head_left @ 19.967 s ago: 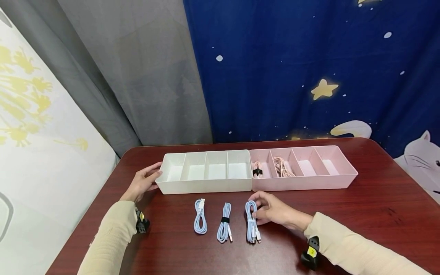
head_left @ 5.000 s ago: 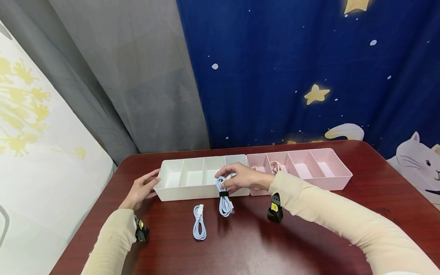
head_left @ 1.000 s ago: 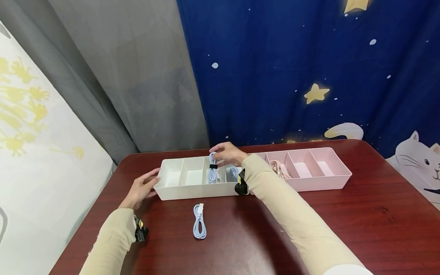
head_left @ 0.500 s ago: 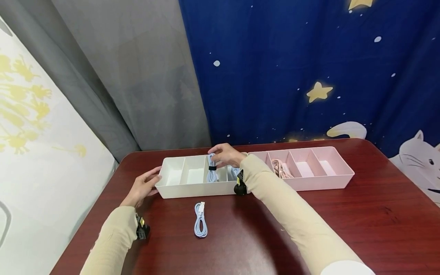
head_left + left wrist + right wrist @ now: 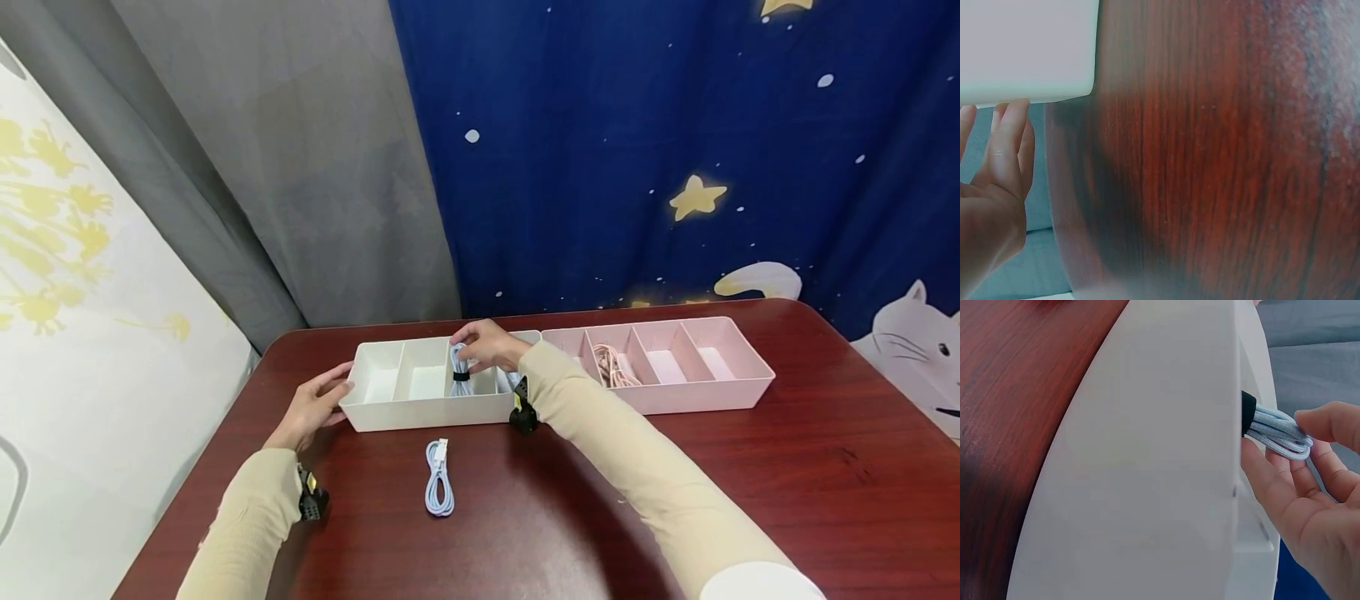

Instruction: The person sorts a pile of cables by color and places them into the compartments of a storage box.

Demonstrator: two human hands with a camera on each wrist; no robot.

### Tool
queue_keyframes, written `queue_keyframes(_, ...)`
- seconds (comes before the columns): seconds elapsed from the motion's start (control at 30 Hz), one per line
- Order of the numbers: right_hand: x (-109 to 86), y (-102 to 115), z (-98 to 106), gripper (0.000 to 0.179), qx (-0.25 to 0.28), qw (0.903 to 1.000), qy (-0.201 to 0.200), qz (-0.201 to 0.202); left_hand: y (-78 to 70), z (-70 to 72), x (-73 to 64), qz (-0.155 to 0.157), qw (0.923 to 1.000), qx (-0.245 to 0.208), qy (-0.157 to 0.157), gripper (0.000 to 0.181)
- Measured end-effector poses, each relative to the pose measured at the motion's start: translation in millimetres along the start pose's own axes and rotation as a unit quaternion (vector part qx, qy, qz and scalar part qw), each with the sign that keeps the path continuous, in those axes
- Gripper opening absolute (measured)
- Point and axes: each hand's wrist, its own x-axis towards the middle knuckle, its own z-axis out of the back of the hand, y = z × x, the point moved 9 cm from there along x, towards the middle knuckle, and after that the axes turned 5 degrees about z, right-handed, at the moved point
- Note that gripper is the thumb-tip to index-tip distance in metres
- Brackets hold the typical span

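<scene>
My right hand (image 5: 486, 343) pinches the looped end of a light blue charging cable (image 5: 1277, 431), coiled and tied with a black strap. It hangs upright inside the third compartment from the left of the white divided box (image 5: 431, 412), its lower part hidden by the front wall in the right wrist view. Another blue cable (image 5: 513, 379) lies in the fourth compartment, partly behind my right wrist. My left hand (image 5: 311, 408) rests against the box's left end, fingers (image 5: 1013, 134) straight on the wall. One more coiled blue cable (image 5: 438, 479) lies on the table in front.
A pink divided box (image 5: 675, 397) stands end to end with the white one at its right. A coiled pink cable (image 5: 615, 368) is in its second compartment; my sleeve partly covers the first. The dark red wooden table (image 5: 375, 542) ends behind the boxes at curtains.
One blue cable went from the table into the fourth white compartment. The strapped one was lifted, carried left over the third, and over the last second lowered deeper. My left hand stayed.
</scene>
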Motion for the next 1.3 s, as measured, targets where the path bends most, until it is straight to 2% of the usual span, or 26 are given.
queue_keyframes(0.53, -5.2, 0.5, -8.1, 0.024, -0.054, 0.9984, 0.017, 0.008, -0.1, -0.8, -0.1, -0.005, 1.0, -0.001, -0.002, 0.053)
queue_keyframes(1.3, -8.3, 6.6, -4.3, 0.023, -0.06, 0.9981, 0.007, 0.011, -3.1, -0.6, -2.0, -0.008, 0.9999, -0.002, -0.008, 0.052)
